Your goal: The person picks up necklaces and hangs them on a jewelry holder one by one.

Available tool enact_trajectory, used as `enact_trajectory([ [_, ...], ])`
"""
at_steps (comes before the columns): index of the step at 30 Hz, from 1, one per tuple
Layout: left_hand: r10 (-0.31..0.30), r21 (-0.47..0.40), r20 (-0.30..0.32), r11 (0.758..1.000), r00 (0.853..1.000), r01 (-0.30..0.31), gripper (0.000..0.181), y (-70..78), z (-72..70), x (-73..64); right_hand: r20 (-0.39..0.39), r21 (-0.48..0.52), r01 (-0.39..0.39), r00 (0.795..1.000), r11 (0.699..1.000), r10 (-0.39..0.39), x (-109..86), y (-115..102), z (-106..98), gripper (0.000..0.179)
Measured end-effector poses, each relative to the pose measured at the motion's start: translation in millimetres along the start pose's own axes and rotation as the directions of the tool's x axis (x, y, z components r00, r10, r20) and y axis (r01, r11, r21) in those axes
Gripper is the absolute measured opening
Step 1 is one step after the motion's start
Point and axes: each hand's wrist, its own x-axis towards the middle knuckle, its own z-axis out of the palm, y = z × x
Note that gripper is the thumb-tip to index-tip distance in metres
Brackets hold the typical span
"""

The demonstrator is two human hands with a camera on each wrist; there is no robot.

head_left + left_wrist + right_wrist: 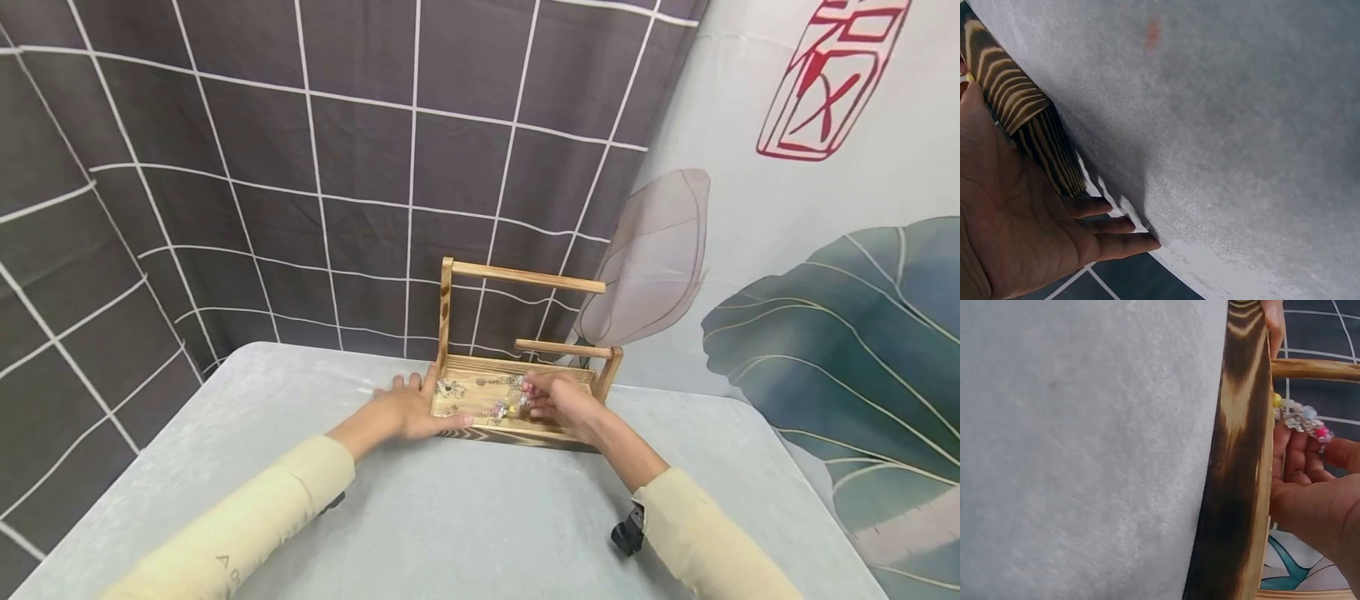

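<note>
A wooden jewelry stand (445, 317) has a shallow tray base and two horizontal bars, one higher than the other. My left hand (408, 410) rests against its left end, thumb over the front rim and the other fingers extended; the left wrist view shows the palm beside the dark-grained corner (1013, 87). Over the tray, my right hand (562, 402) pinches a beaded bracelet (1300, 417) between thumb and fingers. Pink, yellow, pale blue and clear beads show on it, and part hangs down toward the tray floor.
Small dark-outlined shapes (452, 388) lie at the tray's left; whether printed or loose, I cannot tell. A pale grey cloth (480, 517) covers the table. Behind hang a dark grid-patterned curtain (360, 150) and a white cloth with leaf prints (750, 217).
</note>
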Motion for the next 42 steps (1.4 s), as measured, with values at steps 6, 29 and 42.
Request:
enact_trajectory([
  [6,-0.004,-0.006,-0.001,1.000,1.000,0.004,0.137,-0.6,2.9,3.0,-0.005,0.217,0.044,0.999,0.975,-0.044,1.0,2,-4,0.033],
  [29,-0.041,-0.026,0.025,0.999,0.999,0.042,0.128,-1.3,3.7,3.7,0.006,0.235,0.186,0.981,0.954,-0.193,-21.2,-4,8,0.021],
  [42,-0.053,-0.022,0.046,0.998,0.998,0.054,0.128,2.6,-4.1,-3.1,0.025,0.214,0.288,0.954,0.934,-0.300,-37.3,-38,7,0.024],
])
